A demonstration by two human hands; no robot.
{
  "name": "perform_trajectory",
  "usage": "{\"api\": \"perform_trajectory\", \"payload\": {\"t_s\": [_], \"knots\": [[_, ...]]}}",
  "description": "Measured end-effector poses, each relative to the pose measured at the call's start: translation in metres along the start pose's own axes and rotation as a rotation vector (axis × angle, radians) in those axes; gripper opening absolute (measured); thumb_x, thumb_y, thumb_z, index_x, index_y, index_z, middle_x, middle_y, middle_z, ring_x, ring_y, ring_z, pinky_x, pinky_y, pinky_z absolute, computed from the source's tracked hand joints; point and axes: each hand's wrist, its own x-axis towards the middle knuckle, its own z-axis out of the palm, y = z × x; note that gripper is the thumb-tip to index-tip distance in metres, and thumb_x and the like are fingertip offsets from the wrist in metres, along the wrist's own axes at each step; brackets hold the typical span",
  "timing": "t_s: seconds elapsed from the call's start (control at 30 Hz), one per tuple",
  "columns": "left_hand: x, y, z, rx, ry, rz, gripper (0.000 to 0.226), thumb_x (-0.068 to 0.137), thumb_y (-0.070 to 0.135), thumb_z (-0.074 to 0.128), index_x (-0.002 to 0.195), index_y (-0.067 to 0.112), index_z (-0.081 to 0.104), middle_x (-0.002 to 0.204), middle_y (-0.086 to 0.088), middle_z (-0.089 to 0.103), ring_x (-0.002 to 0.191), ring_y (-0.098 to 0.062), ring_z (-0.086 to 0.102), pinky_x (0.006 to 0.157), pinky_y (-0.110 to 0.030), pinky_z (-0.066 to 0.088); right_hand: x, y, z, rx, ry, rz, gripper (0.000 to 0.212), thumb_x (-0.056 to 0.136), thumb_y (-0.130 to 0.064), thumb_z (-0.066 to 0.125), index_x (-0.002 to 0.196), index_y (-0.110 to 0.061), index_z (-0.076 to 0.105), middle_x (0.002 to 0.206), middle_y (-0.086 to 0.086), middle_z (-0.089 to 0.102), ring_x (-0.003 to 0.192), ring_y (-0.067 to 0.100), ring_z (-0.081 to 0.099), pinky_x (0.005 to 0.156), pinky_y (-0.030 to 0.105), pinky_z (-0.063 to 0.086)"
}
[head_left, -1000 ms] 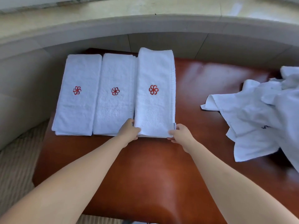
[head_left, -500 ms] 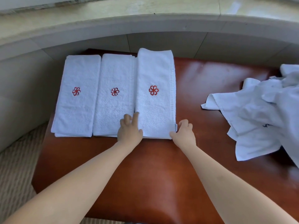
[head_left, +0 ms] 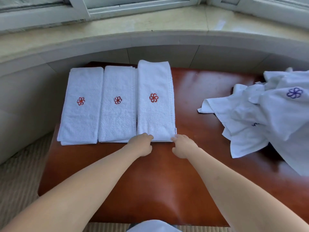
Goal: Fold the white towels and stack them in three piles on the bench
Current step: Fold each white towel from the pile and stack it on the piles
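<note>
The near edge of the right pile [head_left: 154,104] is pinched at its two corners by the left hand [head_left: 142,144] and right hand [head_left: 183,145], fingers curled on the cloth. It should be squared level with the two piles [head_left: 98,104] at 9 o'clock on the desk [head_left: 158,181]. Unfolded towels [head_left: 260,114] lie at 3 o'clock.

You stood in what looked like a hotel room: logo-embroidered towels [head_left: 154,101] lay on a leather bench [head_left: 150,181] below a marble windowsill [head_left: 150,22].
</note>
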Motion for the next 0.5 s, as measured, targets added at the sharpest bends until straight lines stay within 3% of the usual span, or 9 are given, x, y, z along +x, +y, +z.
{"api": "perform_trajectory", "payload": {"t_s": [0.1,0.3,0.5], "knots": [[-0.012,0.015,-0.032,-0.017,0.071,0.056,0.059,0.1,0.028,0.05,0.157,0.024,0.033,0.155,-0.002,0.039,0.14,-0.027,0.04,0.107,-0.046,0.044,-0.029,0.006,-0.024,0.057,0.086,0.01,0.06,0.101,-0.035,0.049,0.157,-0.02,0.034,0.16,0.003,0.035,0.147,0.028,0.031,0.117,0.041,0.033],[-0.023,0.074,-0.095,0.026,0.257,0.199,0.061,0.101,0.033,0.053,0.157,0.022,0.033,0.165,0.0,0.026,0.15,-0.026,0.024,0.113,-0.045,0.038,-0.08,0.034,-0.066,0.137,0.359,0.018,0.067,0.102,-0.045,0.05,0.161,-0.022,0.028,0.168,0.001,0.024,0.155,0.022,0.019,0.124,0.04,0.02],[-0.032,0.145,-0.128,0.059,0.374,0.306,0.062,0.101,0.038,0.054,0.156,0.021,0.033,0.165,-0.002,0.025,0.15,-0.029,0.023,0.115,-0.047,0.037,-0.126,0.08,-0.098,0.178,0.526,0.083,0.059,0.1,-0.043,0.053,0.153,-0.02,0.041,0.161,0.001,0.035,0.148,0.024,0.029,0.118,0.038,0.027]]}}
